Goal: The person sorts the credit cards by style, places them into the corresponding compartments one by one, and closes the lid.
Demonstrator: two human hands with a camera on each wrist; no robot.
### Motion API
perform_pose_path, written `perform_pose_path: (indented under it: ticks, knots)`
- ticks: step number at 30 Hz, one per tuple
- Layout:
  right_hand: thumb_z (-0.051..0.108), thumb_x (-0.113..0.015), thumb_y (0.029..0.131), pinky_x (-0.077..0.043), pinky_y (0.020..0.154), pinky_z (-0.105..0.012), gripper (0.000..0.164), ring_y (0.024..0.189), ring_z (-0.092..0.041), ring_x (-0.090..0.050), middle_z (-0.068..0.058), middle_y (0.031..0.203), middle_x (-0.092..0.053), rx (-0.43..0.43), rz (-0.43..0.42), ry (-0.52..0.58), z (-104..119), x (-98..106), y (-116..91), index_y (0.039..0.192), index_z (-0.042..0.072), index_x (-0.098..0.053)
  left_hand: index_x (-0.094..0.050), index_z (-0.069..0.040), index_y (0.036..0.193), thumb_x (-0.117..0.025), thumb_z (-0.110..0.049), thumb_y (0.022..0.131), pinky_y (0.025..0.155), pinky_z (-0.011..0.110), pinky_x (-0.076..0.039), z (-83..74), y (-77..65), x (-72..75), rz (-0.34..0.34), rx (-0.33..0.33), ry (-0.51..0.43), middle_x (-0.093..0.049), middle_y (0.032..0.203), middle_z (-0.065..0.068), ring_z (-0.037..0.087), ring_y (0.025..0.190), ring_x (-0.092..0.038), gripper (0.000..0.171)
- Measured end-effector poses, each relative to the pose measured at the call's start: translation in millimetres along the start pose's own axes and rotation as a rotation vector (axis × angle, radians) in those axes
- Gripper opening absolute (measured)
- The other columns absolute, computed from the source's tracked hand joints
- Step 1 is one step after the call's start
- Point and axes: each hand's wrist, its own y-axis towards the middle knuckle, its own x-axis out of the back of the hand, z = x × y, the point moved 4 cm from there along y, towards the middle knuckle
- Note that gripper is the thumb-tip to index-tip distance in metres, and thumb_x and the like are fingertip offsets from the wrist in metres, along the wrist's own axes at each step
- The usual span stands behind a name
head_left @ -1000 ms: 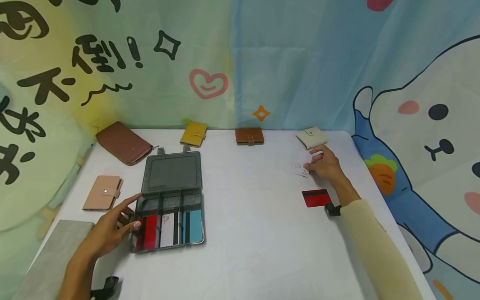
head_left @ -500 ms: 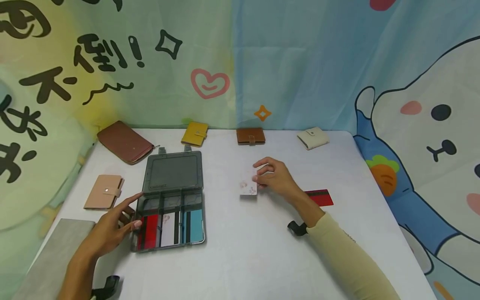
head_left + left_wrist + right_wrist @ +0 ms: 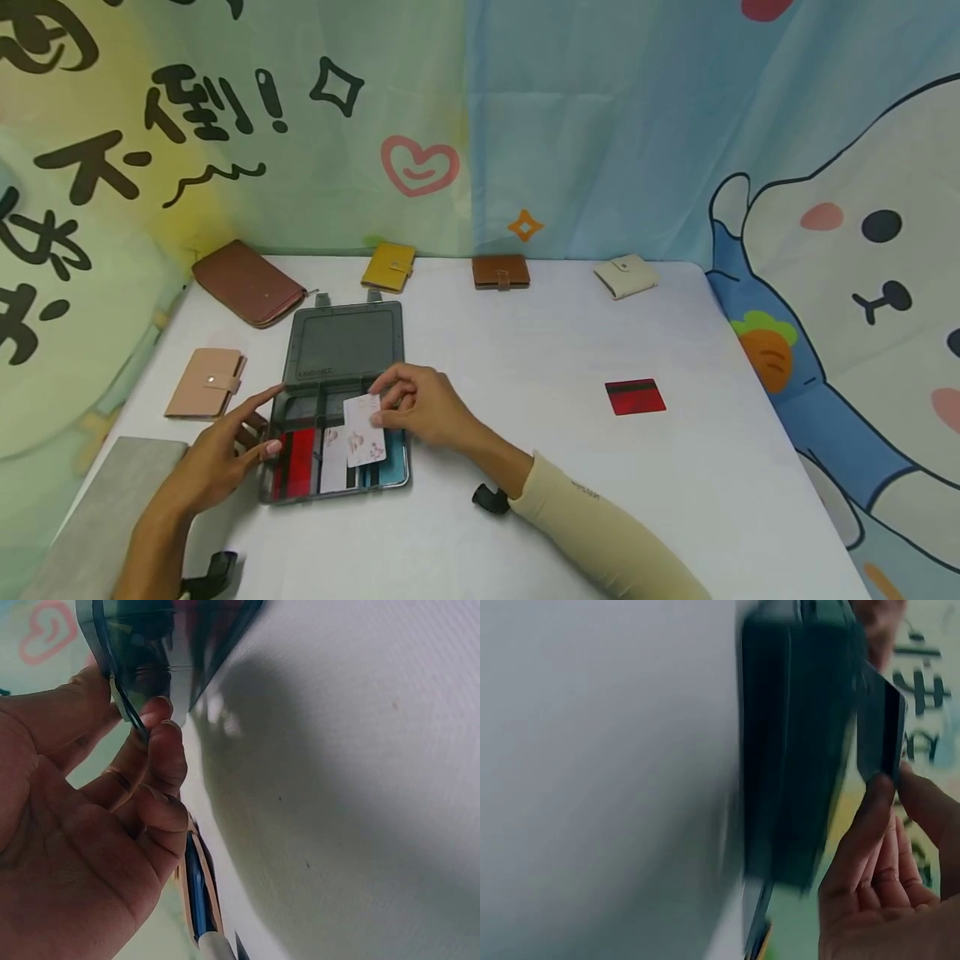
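Observation:
A white card with a pink floral print (image 3: 365, 430) is pinched between the thumb and fingers of my right hand (image 3: 426, 408). It is held over the middle and right compartments of an open grey translucent storage box (image 3: 345, 342). In the right wrist view the card's back (image 3: 881, 727) shows a dark stripe, above the box's side wall (image 3: 799, 750). In the box's front compartments lie a red card (image 3: 302, 462), a white card (image 3: 332, 460) and a blue card (image 3: 393, 458), partly covered. My left hand (image 3: 222, 454) grips the box's left side, its fingertips (image 3: 169, 742) against the edge.
A red card (image 3: 635, 397) lies alone at the right. Along the back are a brown zip wallet (image 3: 251, 285), a yellow wallet (image 3: 388, 268), a brown wallet (image 3: 500, 272) and a cream wallet (image 3: 626, 277). A pink wallet (image 3: 202, 385) and a grey flat object (image 3: 112, 508) are at the left.
My right hand has carried the white floral card leftward from near the cream wallet, across the table, to above the box. The left hand has stayed at the box's side.

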Motion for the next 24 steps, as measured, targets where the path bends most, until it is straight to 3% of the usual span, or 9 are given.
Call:
perform_pose_path:
  ticks: [6,10,13,17,20,24]
  knots:
    - [0.034,-0.084,0.080,-0.044,0.065,-0.021,0.028,0.065,0.005,-0.057,0.026,0.075,-0.066,-0.026,-0.038,-0.341,10,-31,5,0.104,0.030,-0.068,-0.037,-0.021,0.154,-0.075,-0.015,0.088,0.063,0.026,-0.042,-0.4,-0.3,-0.1,-0.007,-0.014,-0.005,-0.061,0.101,0.011,0.009,0.074,-0.056,0.076]
    - [0.042,-0.083,0.080,-0.042,0.070,-0.021,0.027,0.070,0.010,-0.055,0.027,0.071,-0.060,-0.008,-0.036,-0.465,14,-38,6,0.102,0.031,-0.071,-0.037,-0.021,0.154,-0.075,-0.016,0.088,0.062,0.026,-0.042,0.4,-0.1,-0.2,-0.010,-0.011,-0.002,-0.061,0.101,0.011,0.009,0.074,-0.056,0.076]
    - [0.043,-0.082,0.079,-0.041,0.069,-0.019,0.028,0.068,0.008,-0.053,0.024,0.072,-0.058,0.016,-0.017,-0.466,14,-37,5,0.102,0.029,-0.073,-0.037,-0.021,0.154,-0.075,-0.016,0.088,0.063,0.026,-0.042,0.8,0.2,-0.6,-0.010,-0.010,-0.004,-0.061,0.101,0.011,0.009,0.074,-0.056,0.076]
    - [0.037,-0.083,0.081,-0.043,0.061,-0.019,0.030,0.061,-0.001,-0.053,0.016,0.078,-0.061,0.073,0.007,-0.370,9,-23,0,0.106,0.024,-0.073,-0.037,-0.021,0.154,-0.075,-0.016,0.088,0.062,0.027,-0.042,1.1,0.5,-1.2,-0.008,-0.014,-0.002,-0.061,0.102,0.012,0.009,0.074,-0.056,0.076]
    - [0.032,-0.083,0.081,-0.044,0.056,-0.022,0.032,0.060,-0.010,-0.054,0.011,0.083,-0.065,0.102,0.020,-0.289,2,0,-7,0.108,0.018,-0.072,-0.037,-0.022,0.154,-0.075,-0.016,0.088,0.062,0.026,-0.042,1.2,0.5,-1.3,-0.010,-0.017,0.006,-0.061,0.102,0.011,0.009,0.074,-0.056,0.076]
    - [0.031,-0.085,0.079,-0.046,0.058,-0.024,0.036,0.065,-0.014,-0.056,0.007,0.085,-0.066,0.078,0.003,-0.253,-12,42,-22,0.110,0.018,-0.071,-0.037,-0.022,0.154,-0.075,-0.016,0.089,0.062,0.026,-0.042,1.2,0.0,-0.9,-0.012,-0.017,0.009,-0.061,0.102,0.011,0.008,0.074,-0.055,0.076]
